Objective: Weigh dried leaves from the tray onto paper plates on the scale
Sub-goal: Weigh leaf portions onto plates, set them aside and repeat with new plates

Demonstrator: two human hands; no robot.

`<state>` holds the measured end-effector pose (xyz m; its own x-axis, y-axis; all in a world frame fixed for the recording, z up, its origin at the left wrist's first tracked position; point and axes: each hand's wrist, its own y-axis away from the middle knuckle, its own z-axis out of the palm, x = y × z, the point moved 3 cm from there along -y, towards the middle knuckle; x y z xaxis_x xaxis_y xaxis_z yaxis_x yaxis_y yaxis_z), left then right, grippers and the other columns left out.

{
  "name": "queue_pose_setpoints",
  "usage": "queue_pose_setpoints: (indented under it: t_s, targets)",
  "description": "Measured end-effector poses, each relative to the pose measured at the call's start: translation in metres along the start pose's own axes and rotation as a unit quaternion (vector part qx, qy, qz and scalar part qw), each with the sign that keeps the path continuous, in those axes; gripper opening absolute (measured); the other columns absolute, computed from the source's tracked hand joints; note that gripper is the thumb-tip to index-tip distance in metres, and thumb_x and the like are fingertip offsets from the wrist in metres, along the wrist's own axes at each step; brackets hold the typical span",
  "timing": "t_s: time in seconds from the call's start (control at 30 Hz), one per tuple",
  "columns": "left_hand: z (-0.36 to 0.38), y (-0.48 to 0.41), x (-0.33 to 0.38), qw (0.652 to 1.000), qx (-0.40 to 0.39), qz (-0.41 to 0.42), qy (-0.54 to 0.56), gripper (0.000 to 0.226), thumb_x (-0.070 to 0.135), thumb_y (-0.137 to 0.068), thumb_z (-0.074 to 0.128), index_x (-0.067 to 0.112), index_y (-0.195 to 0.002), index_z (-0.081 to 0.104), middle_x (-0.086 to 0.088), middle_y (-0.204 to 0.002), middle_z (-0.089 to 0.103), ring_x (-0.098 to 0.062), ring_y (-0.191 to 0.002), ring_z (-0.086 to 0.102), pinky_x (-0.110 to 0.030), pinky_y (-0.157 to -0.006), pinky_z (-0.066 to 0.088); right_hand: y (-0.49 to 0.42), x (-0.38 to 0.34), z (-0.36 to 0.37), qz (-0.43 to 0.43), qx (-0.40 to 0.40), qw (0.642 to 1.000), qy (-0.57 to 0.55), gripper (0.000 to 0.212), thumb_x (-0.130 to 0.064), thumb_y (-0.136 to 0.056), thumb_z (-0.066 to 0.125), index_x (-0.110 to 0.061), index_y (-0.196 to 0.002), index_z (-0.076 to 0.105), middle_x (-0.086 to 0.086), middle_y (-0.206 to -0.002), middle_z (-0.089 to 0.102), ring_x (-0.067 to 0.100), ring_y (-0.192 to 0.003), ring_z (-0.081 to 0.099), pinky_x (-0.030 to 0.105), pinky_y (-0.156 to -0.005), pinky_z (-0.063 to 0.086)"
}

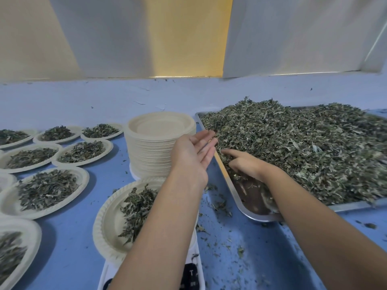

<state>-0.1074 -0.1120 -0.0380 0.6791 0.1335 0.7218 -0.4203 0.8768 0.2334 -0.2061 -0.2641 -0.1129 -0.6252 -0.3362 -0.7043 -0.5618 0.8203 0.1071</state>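
**Both hands at the tray, gathering the next pinch of leaves**

The left hand's fingers [206, 136] lie straight and pressed together, palm turned toward the heap, holding nothing. The left hand [193, 152] hovers at the tray's near-left edge, probably as a wall to catch what the other hand rakes over. The right hand's forefinger [229, 152] stretches out flat. Its other fingers curl down into the dried green leaves [303, 151]; their tips are buried, so the grip itself is hidden. The right hand [244, 165] looks to be scooping a portion.

The leaves are piled high in one shallow steel tray [351, 206] on the right of the blue tabletop [69, 258]. A bare patch of tray floor shows at the near corner, where leaves have been taken.

Under the left forearm, one beige paper plate [102, 222] sits on the single white scale [193, 273] with a modest pile on it, so this portion seems unfinished. One tall stack of empty plates [155, 151] stands just beside the tray, within easy reach. To the left lie seven filled plates [82, 178], set aside clear of the scale; an eighth is cut off at the edge.
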Motion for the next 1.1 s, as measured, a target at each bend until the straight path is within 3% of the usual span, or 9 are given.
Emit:
queue_pose_setpoints:
  t_s: [0.07, 0.13, 0.27, 0.4, 0.5, 0.63, 0.77, 0.97, 1.1]
  targets:
    - [0.000, 0.001, 0.000, 1.000, -0.002, 0.001, 0.001, 0.033, 0.004, -0.092, 0.029, 0.005, -0.082, 0.060, -0.006, -0.085, 0.068, -0.019, -0.087, 0.064, -0.021, -0.078, 0.049, 0.000, -0.002, 0.007, 0.005, -0.049, 0.999, 0.022, 0.071, -0.005, -0.082, 0.046, -0.028, -0.148, 0.031, -0.002, -0.141, 0.047, 0.019, -0.131, 0.040, 0.036, -0.101, 0.036]
    - [0.000, 0.002, -0.001, 1.000, -0.002, -0.001, 0.000, 0.033, 0.005, -0.092, 0.029, 0.005, -0.083, 0.060, -0.006, -0.084, 0.068, -0.018, -0.083, 0.064, -0.021, -0.078, 0.049, -0.004, -0.002, 0.013, -0.001, -0.065, 0.995, 0.075, 0.065, -0.008, -0.092, 0.042, -0.026, -0.151, 0.023, 0.007, -0.160, 0.003, 0.026, -0.147, 0.004, 0.041, -0.118, 0.013]
    - [-0.001, 0.004, -0.004, 1.000, -0.002, -0.006, -0.002, 0.032, 0.005, -0.093, 0.029, 0.005, -0.085, 0.060, -0.006, -0.084, 0.068, -0.016, -0.078, 0.064, -0.021, -0.077, 0.049, -0.008, -0.002, 0.018, -0.044, -0.058, 0.973, 0.217, 0.055, -0.007, -0.100, 0.033, -0.017, -0.152, 0.017, 0.014, -0.159, 0.006, 0.029, -0.147, 0.010, 0.035, -0.118, 0.014]
    - [0.000, 0.005, -0.005, 1.000, 0.001, -0.013, -0.001, 0.032, 0.005, -0.093, 0.029, 0.005, -0.084, 0.060, -0.006, -0.085, 0.068, -0.017, -0.081, 0.064, -0.021, -0.078, 0.049, -0.001, -0.011, 0.014, -0.077, 0.032, 0.947, 0.311, 0.038, -0.002, -0.096, 0.038, -0.012, -0.129, 0.054, 0.018, -0.127, 0.057, 0.033, -0.113, 0.056, 0.035, -0.089, 0.046]
    - [0.001, 0.006, -0.006, 1.000, 0.011, -0.015, -0.006, 0.033, 0.005, -0.093, 0.029, 0.005, -0.083, 0.060, -0.006, -0.084, 0.068, -0.018, -0.085, 0.064, -0.021, -0.077, 0.049, 0.006, -0.021, 0.013, -0.066, 0.077, 0.926, 0.363, 0.022, 0.000, -0.092, 0.044, -0.005, -0.102, 0.064, 0.019, -0.099, 0.064, 0.034, -0.094, 0.061, 0.032, -0.067, 0.041]
    - [-0.001, 0.007, -0.009, 0.999, 0.041, -0.021, -0.019, 0.031, 0.005, -0.094, 0.030, 0.004, -0.087, 0.061, -0.006, -0.093, 0.068, -0.019, -0.096, 0.062, -0.023, -0.079, 0.050, 0.008, -0.023, 0.010, -0.043, 0.121, 0.935, 0.330, 0.020, -0.001, -0.089, 0.048, -0.003, -0.097, 0.067, 0.019, -0.099, 0.065, 0.034, -0.094, 0.062, 0.031, -0.068, 0.043]
    - [-0.007, 0.003, -0.013, 0.996, 0.071, -0.047, -0.018, 0.033, 0.009, -0.097, 0.032, 0.000, -0.116, 0.057, -0.011, -0.122, 0.061, -0.021, -0.117, 0.056, -0.027, -0.087, 0.044, 0.013, -0.011, -0.006, 0.054, 0.219, 0.974, -0.012, 0.023, -0.009, -0.090, 0.062, -0.006, -0.111, 0.070, 0.016, -0.106, 0.068, 0.027, -0.088, 0.064, 0.035, -0.082, 0.055]
    - [-0.010, 0.002, -0.018, 0.993, 0.084, -0.073, -0.032, 0.038, 0.015, -0.099, 0.031, -0.001, -0.127, 0.052, -0.013, -0.134, 0.053, -0.023, -0.124, 0.050, -0.028, -0.089, 0.042, 0.038, -0.011, -0.014, 0.126, 0.212, 0.780, -0.575, 0.034, 0.004, -0.082, 0.066, -0.003, -0.115, 0.058, 0.020, -0.137, 0.045, 0.025, -0.091, 0.057, 0.033, -0.065, 0.061]
    - [-0.010, 0.006, -0.013, 0.996, 0.054, -0.068, -0.021, 0.041, 0.016, -0.100, 0.031, -0.004, -0.133, 0.046, -0.017, -0.139, 0.047, -0.027, -0.130, 0.044, -0.032, -0.101, 0.038, 0.052, -0.036, -0.011, 0.060, 0.102, 0.678, -0.725, 0.007, 0.004, -0.087, 0.058, 0.001, -0.093, 0.060, 0.022, -0.106, 0.065, 0.031, -0.094, 0.063, 0.033, -0.058, 0.060]
